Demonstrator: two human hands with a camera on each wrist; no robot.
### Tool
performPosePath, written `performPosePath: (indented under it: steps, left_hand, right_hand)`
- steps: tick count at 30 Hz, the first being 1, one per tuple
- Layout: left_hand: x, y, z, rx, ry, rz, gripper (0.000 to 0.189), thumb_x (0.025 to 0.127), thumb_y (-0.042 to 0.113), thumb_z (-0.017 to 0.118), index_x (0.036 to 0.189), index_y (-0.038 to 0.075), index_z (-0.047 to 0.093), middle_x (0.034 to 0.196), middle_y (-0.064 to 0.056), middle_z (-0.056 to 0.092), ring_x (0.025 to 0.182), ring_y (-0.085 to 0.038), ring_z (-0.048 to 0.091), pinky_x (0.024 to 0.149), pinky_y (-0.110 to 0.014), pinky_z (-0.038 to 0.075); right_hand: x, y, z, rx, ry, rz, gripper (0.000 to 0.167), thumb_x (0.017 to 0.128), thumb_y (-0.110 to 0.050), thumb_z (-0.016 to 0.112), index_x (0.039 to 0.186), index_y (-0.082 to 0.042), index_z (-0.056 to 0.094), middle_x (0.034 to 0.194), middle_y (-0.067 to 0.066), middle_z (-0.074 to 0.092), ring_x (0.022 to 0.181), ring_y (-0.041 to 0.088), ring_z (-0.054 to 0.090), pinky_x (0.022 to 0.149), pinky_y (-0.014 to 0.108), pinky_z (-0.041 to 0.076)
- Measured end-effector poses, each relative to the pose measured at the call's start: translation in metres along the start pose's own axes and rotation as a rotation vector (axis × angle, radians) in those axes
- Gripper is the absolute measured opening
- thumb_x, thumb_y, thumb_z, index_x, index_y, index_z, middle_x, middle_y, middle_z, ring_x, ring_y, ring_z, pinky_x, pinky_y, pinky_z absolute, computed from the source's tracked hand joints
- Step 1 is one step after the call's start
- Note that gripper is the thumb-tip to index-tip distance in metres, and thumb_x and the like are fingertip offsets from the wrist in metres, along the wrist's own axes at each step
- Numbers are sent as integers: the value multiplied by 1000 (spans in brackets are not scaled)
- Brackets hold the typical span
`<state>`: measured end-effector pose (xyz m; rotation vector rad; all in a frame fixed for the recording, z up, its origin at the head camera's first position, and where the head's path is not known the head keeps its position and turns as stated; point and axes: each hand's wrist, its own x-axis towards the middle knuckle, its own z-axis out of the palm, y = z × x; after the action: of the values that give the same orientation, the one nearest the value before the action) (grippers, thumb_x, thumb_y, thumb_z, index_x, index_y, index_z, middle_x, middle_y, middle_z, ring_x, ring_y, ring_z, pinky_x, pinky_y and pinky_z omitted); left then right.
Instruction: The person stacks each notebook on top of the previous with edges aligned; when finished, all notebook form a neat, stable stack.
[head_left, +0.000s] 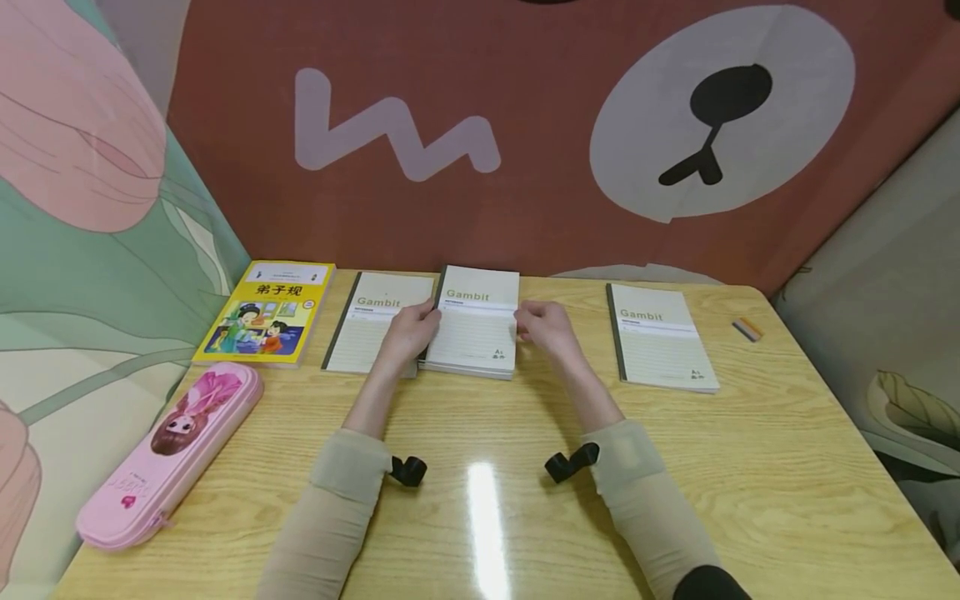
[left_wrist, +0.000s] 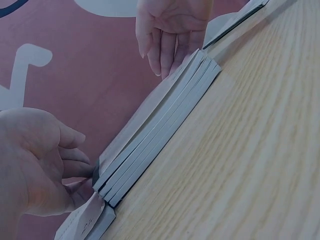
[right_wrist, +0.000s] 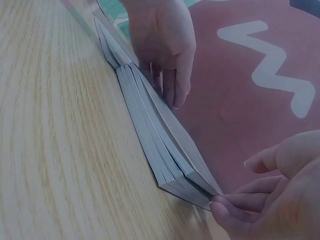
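In the middle of the table is a stack of several white Gambit notebooks, the top one slightly raised off those below. My left hand holds the top notebook at its dark spine edge, also seen with my left hand in the left wrist view. On the opposite side my right hand pinches that notebook's edge. Thumb and finger of my right hand meet at its corner in the right wrist view. Partly under my left hand lies another Gambit notebook, its lower right overlapped by the stack.
A third group, a single-looking Gambit notebook, lies to the right, with a small striped eraser-like block beyond it. At the left are a yellow picture book and a pink pencil case. A wall borders the table's back edge.
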<state>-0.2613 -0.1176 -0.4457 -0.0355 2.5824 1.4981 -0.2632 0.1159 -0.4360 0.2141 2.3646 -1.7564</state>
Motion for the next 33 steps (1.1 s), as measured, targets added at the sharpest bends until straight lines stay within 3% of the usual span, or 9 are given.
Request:
performPosePath:
  steps: [15, 19, 27, 33]
  left_hand:
    - [2, 1, -2, 7, -22, -50, 55, 109, 32, 44, 156, 5, 41, 161, -14, 45, 155, -30, 34, 129, -46, 28]
    - [1, 1, -2, 1, -21, -48, 55, 108, 32, 44, 156, 5, 41, 160, -15, 46, 155, -31, 35, 129, -46, 29]
    - [1, 1, -1, 22, -26, -35, 54, 109, 30, 43, 156, 3, 41, 160, -16, 45, 155, -31, 34, 129, -46, 28]
    - [0, 1, -1, 5, -20, -28, 54, 109, 30, 44, 156, 4, 41, 161, -15, 45, 156, -30, 34, 129, -45, 28]
  right_hand:
    - [-2, -1, -2, -82, -21, 0, 49, 105, -19, 54, 147, 5, 51, 153, 21, 53, 129, 35, 60, 108, 46, 54]
    - [-3, -2, -1, -92, -20, 6, 46, 105, -20, 54, 144, 5, 55, 145, 21, 57, 125, 36, 60, 107, 47, 54]
    - [-5, -4, -2, -126, -27, -5, 44, 104, -19, 54, 140, 5, 59, 155, 17, 51, 123, 33, 60, 107, 47, 54]
    - [-5, -4, -1, -138, -24, 1, 45, 104, -20, 56, 141, 4, 59, 148, 18, 57, 121, 36, 61, 106, 47, 54]
